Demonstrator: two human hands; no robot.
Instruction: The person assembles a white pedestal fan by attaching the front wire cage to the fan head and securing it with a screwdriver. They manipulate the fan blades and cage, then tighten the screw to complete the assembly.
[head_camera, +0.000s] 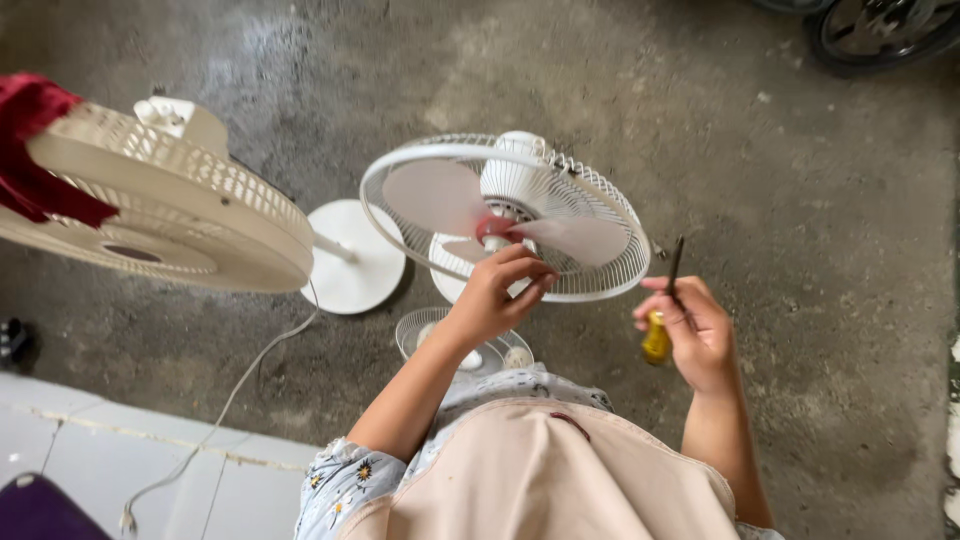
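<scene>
- Concrete floor: grey, stained, carries everything in view; a tiled step runs along its near left corner
- Cream fan: whole, grille closed, tilted over the floor's left side; a red cloth hangs on its upper left rim; its round white base stands just beside the white fan; a white cord trails toward the tiled step
- White fan: mid-floor, in front of the person; front grille appears to be off, rear guard and pale pink blades still mounted, so judged partly stripped, with blade and rear guard left to come away
- Loose grille: lies flat on the floor at the person's knees, below the white fan; likely the removed front cover
- Left hand: fingers closed about the red hub cap at the blade centre, pinching it
- Right hand: held apart to the right of the white fan, clamped on a screwdriver with yellow handle, dark shaft pointing up, touching no screw
- Wheel: dark, at the floor's far right corner, well apart
</scene>
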